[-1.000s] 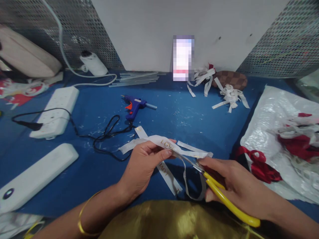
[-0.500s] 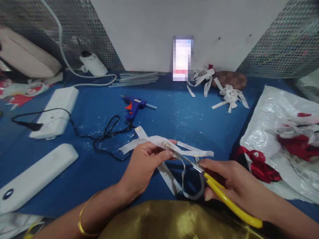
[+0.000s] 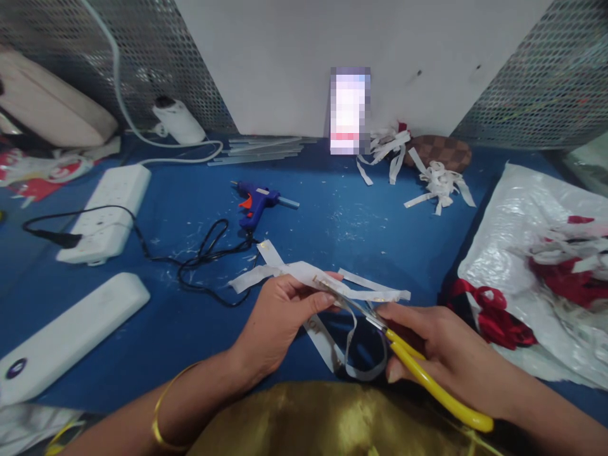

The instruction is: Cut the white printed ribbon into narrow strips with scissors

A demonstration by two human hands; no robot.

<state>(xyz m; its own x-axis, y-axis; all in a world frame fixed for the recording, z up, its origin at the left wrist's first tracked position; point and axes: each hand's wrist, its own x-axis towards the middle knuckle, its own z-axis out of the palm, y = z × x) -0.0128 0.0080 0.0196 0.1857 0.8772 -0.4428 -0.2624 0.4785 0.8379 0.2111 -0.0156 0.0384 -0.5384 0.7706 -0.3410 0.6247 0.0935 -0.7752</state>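
Note:
My left hand (image 3: pixel 280 316) pinches a white ribbon (image 3: pixel 304 275) with gold lettering just above the blue table (image 3: pixel 190 316). My right hand (image 3: pixel 441 351) grips yellow-handled scissors (image 3: pixel 427 380), whose blades reach into the ribbon right beside my left thumb. A loop of ribbon (image 3: pixel 363 354) hangs under the blades. More white ribbon strips (image 3: pixel 380 291) lie on the table beneath my hands.
A blue glue gun (image 3: pixel 256 201) with its black cord (image 3: pixel 199 259) lies mid-table, glue sticks (image 3: pixel 261 149) behind it. White power strips (image 3: pixel 107 212) are at left, cut ribbon heaps (image 3: pixel 439 180) at back right, and a plastic bag (image 3: pixel 522 253) with red and white ribbon at right.
The scissor blades have slid a little further left along the ribbon toward my left thumb, and the hanging loop has curled. Both hands stay nearly in place.

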